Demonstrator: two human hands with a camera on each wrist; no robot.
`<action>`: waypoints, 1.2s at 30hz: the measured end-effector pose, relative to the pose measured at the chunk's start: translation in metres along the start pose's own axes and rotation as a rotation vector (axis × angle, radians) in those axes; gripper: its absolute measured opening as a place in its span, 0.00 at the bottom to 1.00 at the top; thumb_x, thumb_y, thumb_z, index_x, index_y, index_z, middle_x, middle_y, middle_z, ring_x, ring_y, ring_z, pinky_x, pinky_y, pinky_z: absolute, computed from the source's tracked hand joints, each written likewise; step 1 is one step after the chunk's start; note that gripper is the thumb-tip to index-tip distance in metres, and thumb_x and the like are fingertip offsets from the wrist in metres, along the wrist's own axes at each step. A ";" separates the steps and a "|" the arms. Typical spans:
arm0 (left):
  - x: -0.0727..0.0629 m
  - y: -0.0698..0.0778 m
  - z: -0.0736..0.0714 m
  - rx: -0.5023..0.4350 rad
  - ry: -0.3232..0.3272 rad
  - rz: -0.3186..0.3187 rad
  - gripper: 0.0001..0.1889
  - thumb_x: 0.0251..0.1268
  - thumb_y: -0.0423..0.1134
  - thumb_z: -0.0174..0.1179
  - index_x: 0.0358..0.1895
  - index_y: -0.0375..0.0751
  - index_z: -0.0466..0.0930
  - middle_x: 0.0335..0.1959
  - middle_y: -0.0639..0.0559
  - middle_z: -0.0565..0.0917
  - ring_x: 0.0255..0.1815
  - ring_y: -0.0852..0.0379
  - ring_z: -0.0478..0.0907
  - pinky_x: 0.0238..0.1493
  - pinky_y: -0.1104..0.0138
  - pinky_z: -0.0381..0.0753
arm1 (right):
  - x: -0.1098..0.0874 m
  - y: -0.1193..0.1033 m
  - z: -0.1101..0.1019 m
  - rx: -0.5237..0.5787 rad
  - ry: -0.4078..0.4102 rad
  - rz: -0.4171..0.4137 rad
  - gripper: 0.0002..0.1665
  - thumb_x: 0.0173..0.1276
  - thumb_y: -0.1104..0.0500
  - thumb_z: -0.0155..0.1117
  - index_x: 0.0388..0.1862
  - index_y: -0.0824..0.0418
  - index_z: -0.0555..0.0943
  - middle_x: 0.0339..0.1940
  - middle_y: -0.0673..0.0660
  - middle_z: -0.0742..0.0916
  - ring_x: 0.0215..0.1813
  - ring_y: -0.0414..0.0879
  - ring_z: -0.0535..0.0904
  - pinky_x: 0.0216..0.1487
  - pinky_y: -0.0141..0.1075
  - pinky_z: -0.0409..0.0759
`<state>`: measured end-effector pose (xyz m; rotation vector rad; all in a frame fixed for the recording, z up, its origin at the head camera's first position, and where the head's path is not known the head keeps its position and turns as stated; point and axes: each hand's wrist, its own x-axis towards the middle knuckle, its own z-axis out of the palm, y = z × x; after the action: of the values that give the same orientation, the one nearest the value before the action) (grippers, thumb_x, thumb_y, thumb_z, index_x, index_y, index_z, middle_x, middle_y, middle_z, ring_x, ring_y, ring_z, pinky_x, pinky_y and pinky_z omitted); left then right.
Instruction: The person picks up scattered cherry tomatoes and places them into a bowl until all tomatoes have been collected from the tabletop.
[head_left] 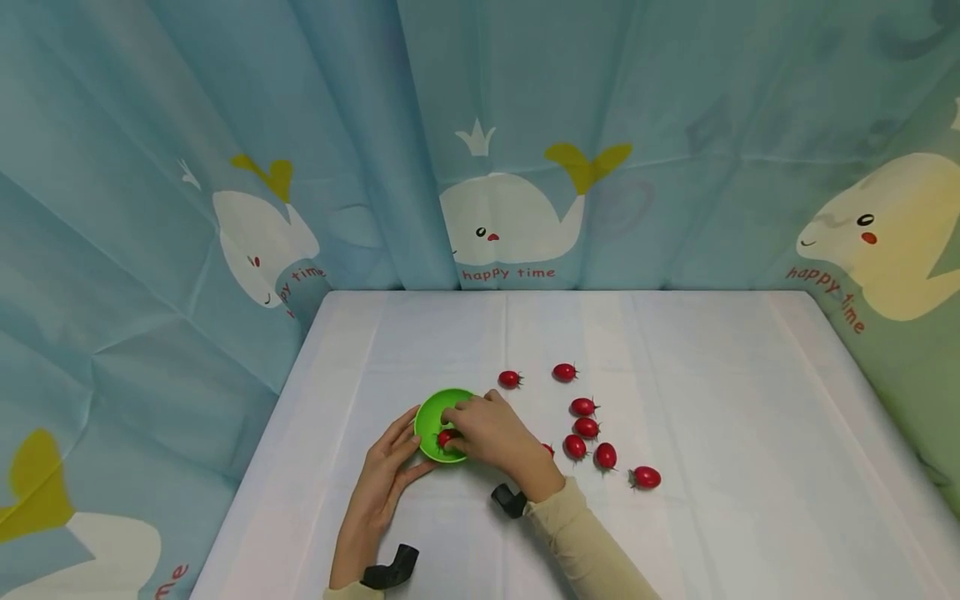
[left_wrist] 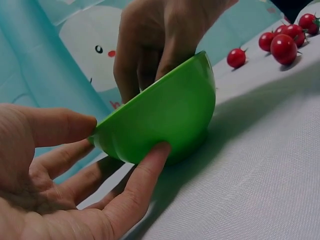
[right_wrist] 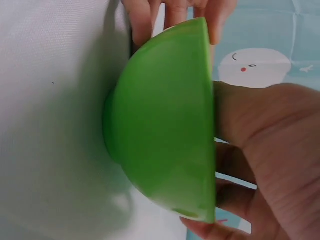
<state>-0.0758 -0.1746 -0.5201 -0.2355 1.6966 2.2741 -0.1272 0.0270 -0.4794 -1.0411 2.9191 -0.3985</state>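
Note:
A small green bowl stands on the white tabletop, its side seen close up in both wrist views. My left hand holds the bowl from the left, one fingertip at the rim and another against the outer wall. My right hand reaches over the rim with bent fingers inside the bowl. Next to its thumb, inside the bowl, is a red cherry tomato; whether the fingers pinch it is hidden. Right of the bowl lie several loose cherry tomatoes, one in a cluster and another farther back.
One cherry tomato is partly hidden by my right wrist. The rightmost one lies apart from the cluster. A blue curtain with whale prints hangs behind the table and along its left side. Each wrist wears a black camera mount.

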 end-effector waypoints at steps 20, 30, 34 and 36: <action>0.000 0.001 0.000 0.002 0.019 0.002 0.29 0.81 0.33 0.53 0.81 0.45 0.62 0.82 0.42 0.63 0.73 0.55 0.74 0.57 0.58 0.89 | -0.033 0.030 0.000 0.281 0.385 -0.094 0.19 0.67 0.60 0.77 0.56 0.56 0.86 0.50 0.49 0.89 0.54 0.43 0.85 0.59 0.37 0.87; 0.001 0.000 0.002 -0.009 0.024 -0.005 0.29 0.81 0.32 0.52 0.81 0.45 0.62 0.82 0.43 0.63 0.79 0.48 0.67 0.58 0.58 0.88 | -0.073 0.050 -0.004 0.255 0.476 -0.021 0.19 0.63 0.64 0.79 0.52 0.53 0.86 0.49 0.47 0.89 0.53 0.42 0.84 0.55 0.36 0.88; 0.001 -0.001 0.003 -0.005 0.027 -0.001 0.29 0.81 0.33 0.53 0.80 0.45 0.62 0.82 0.42 0.63 0.79 0.47 0.67 0.59 0.58 0.88 | -0.089 0.058 -0.004 0.254 0.440 0.019 0.17 0.66 0.62 0.77 0.53 0.54 0.86 0.48 0.48 0.89 0.52 0.42 0.83 0.52 0.37 0.88; 0.000 -0.001 0.003 -0.002 0.029 -0.001 0.29 0.81 0.33 0.53 0.81 0.45 0.62 0.82 0.42 0.63 0.79 0.47 0.67 0.58 0.58 0.88 | -0.096 0.060 -0.003 0.256 0.423 0.036 0.16 0.66 0.61 0.77 0.52 0.55 0.86 0.48 0.49 0.90 0.52 0.42 0.83 0.52 0.38 0.87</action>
<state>-0.0753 -0.1715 -0.5203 -0.2709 1.7083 2.2826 -0.0902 0.1322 -0.4978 -0.9655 3.1074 -1.0803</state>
